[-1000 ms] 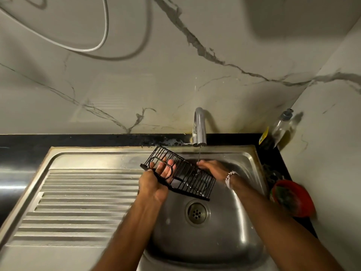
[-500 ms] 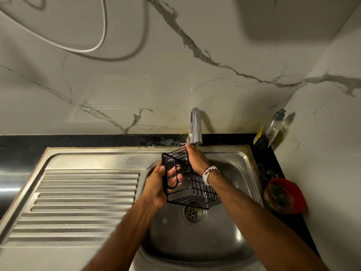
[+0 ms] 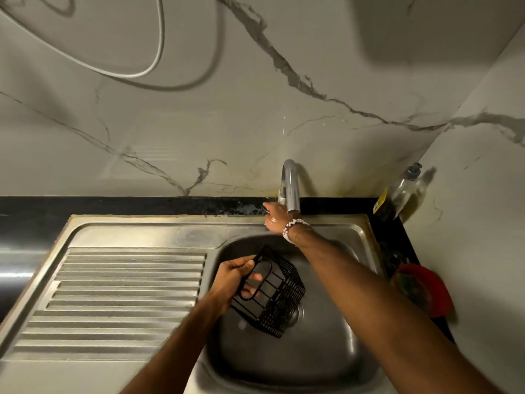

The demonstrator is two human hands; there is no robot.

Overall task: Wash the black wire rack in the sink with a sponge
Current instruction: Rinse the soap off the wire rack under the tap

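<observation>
One grip looks enough: left hand point(image 3: 231, 280) fingers curl round the end loop of the rack point(image 3: 279, 304), seemingly light, stiff, wet-slippery; right hand point(image 3: 274, 218) fingers hidden at the tap point(image 3: 291, 189).

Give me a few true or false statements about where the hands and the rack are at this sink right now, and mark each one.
1. The left hand grips the black wire rack over the sink basin. True.
2. The right hand is scrubbing the rack. False: it is up at the base of the faucet, apart from the rack.
3. The rack lies flat on the draining surface. False: it is held tilted over the basin, to the right of the ribbed drainboard.
4. A bottle stands in the corner to the right of the faucet. True.
5. A beaded bracelet is on the right wrist. True.
</observation>
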